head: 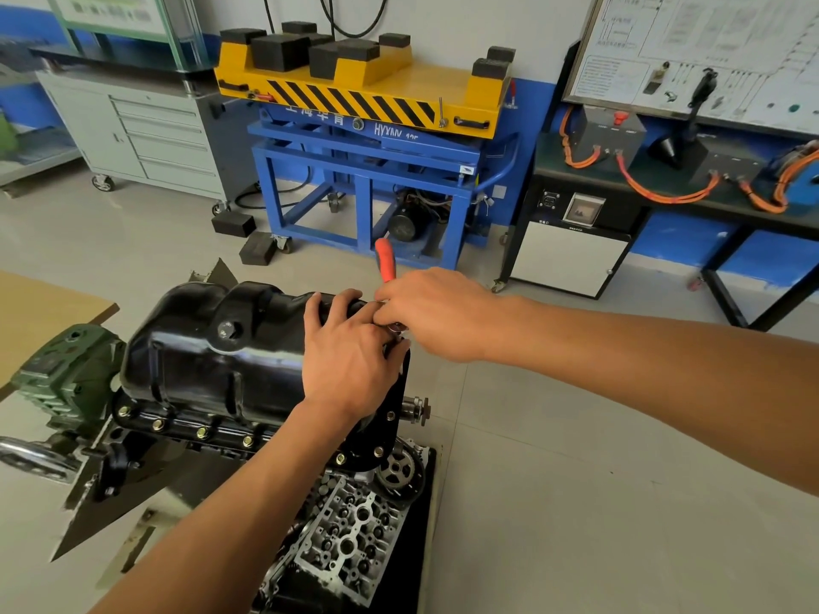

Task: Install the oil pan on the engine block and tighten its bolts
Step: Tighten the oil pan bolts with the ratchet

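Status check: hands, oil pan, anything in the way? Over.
Left hand braced on oil pan. Right hand grips red-handled ratchet at pan's right end. Pan seated on engine block, near-flange bolts in. Nothing visible blocking the ratchet.

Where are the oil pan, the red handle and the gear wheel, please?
oil pan (190, 361): head view, on its glossy black side wall.
red handle (384, 259): head view, on the grip's upper part.
gear wheel (397, 473): head view, at its middle.

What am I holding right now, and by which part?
The right hand grips a red-handled wrench low on the handle, near its head; the red end sticks out. The left hand only rests on the oil pan.
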